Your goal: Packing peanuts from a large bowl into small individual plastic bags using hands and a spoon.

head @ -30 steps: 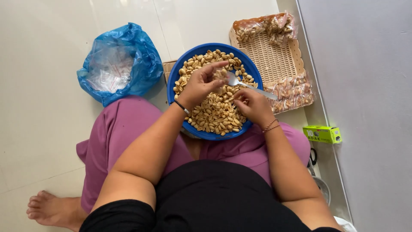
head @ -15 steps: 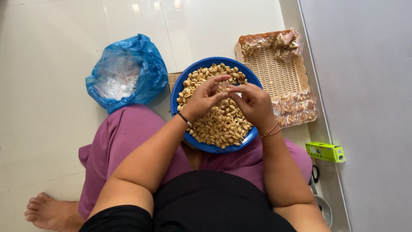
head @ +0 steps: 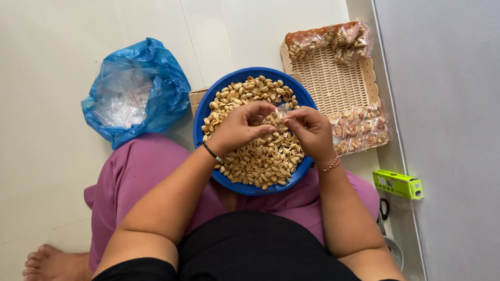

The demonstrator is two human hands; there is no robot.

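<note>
A blue round basin point(head: 205, 112) full of shelled peanuts point(head: 260, 161) rests on my lap. Above the peanuts, my left hand point(head: 240, 126) and my right hand point(head: 310, 130) meet and together pinch a small clear plastic bag point(head: 276, 118) between their fingertips. The bag is mostly hidden by my fingers, so what it contains cannot be seen. A dark band sits on my left wrist and a beaded bracelet on my right.
A blue plastic bag point(head: 156, 88) holding clear small bags lies on the floor at left. A woven tray point(head: 333, 83) with filled peanut packets point(head: 359, 129) stands at right by the wall. A green box point(head: 398, 183) and scissors point(head: 383, 211) lie beside my right knee.
My right hand held a spoon over the basin a second ago; the spoon is out of sight now. Both hands have come together on the small clear bag.
</note>
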